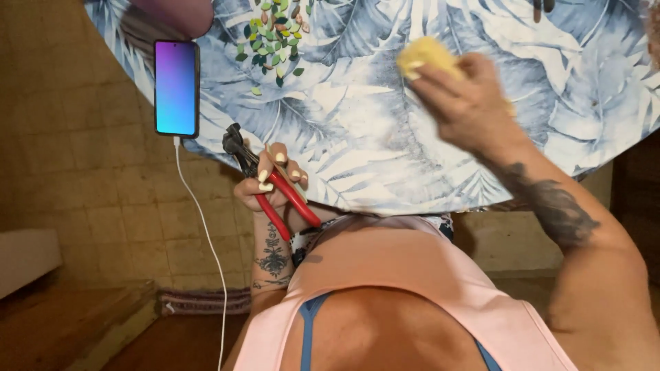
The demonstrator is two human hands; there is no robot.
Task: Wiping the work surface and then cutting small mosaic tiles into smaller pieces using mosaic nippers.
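Tiled flooring in dull ochre runs under everything, and over it stands my table (357,165), covered with a blue-and-white leaf-print cloth. Judging by how things lie, I am at the wiping step: my right hand (467,103) is out over the middle of the cloth, blurred, fingers clenched around a yellow sponge (426,55) that pokes out beyond my fingertips and sits on or just above the cloth; I cannot tell which. My next stroke, I'd say, calls for steering clear of the phone (177,87) lying at the table's left edge, its white cable (206,240) hanging to the floor. My left hand (271,185) waits at the near edge, fingers (265,180) wrapped tight round the red handles of pliers (265,175), dark jaws pointing up-left. A cluster of small coloured bits (275,34) lies farther up the cloth.
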